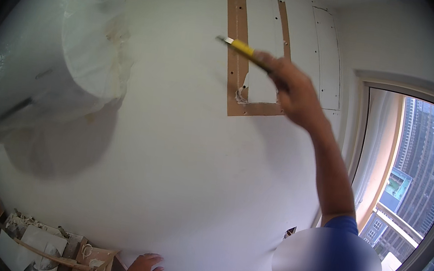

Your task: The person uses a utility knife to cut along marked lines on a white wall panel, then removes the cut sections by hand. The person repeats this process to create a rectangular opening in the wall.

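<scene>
My left hand (144,268) comes in at the bottom edge and lies flat on the white wall (180,174), fingers spread, holding nothing. My right hand is out of view. A co-worker in a blue shirt (343,227) stands at the lower right with one arm raised. That person's hand (293,88) grips a yellow utility knife (243,48), whose blade tip points left over the brown strip of a cut-out patch (236,57) high on the wall.
A large roll wrapped in clear plastic (61,48) hangs over the upper left. A wooden frame with rubble and scraps (48,253) sits at the lower left. A window (410,179) with tall buildings outside fills the right side.
</scene>
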Demonstrator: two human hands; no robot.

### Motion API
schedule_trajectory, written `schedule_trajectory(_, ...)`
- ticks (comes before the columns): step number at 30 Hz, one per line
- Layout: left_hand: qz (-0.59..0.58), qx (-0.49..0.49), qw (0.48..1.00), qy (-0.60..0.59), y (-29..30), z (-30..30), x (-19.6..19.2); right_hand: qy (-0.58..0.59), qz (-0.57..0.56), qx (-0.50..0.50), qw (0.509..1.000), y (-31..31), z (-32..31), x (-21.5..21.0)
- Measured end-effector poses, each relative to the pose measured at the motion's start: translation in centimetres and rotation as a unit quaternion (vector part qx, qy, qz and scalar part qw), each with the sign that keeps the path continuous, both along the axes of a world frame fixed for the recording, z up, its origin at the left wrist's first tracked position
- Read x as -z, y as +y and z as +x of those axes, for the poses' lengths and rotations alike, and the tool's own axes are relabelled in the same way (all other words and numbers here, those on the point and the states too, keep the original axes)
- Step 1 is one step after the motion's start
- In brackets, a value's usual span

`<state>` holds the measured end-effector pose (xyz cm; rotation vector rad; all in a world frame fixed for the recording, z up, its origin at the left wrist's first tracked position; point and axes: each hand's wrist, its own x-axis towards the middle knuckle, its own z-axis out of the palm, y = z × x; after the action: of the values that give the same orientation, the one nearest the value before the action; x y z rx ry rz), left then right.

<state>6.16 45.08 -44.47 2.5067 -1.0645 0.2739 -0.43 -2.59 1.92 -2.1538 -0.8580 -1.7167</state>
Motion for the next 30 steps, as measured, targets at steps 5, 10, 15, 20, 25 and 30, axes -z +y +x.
schedule_trajectory(5,0.026,-0.053,0.996,-0.065,-1.9,0.3,-1.0,-0.267,-0.093,0.186,0.941,-13.7,1.5,-16.1)
schedule_trajectory(10,0.066,-0.074,0.994,-0.043,-1.2,-0.4,-1.6,-0.200,-0.051,0.248,0.946,-14.1,1.3,-23.6)
schedule_trajectory(15,0.088,-0.055,0.993,-0.048,-0.9,-0.6,-2.7,-0.203,-0.062,0.240,0.947,-15.5,3.3,-27.0)
schedule_trajectory(20,0.097,-0.045,0.992,-0.059,-1.0,-0.9,-3.4,-0.191,-0.062,0.246,0.948,-15.4,3.3,-27.5)
schedule_trajectory(25,0.100,-0.049,0.993,-0.051,-0.8,-0.8,-3.0,-0.190,-0.068,0.244,0.949,-15.8,3.5,-28.3)
schedule_trajectory(30,0.096,-0.046,0.993,-0.045,-1.0,-0.6,-3.5,-0.196,-0.082,0.233,0.949,-16.6,3.7,-29.2)
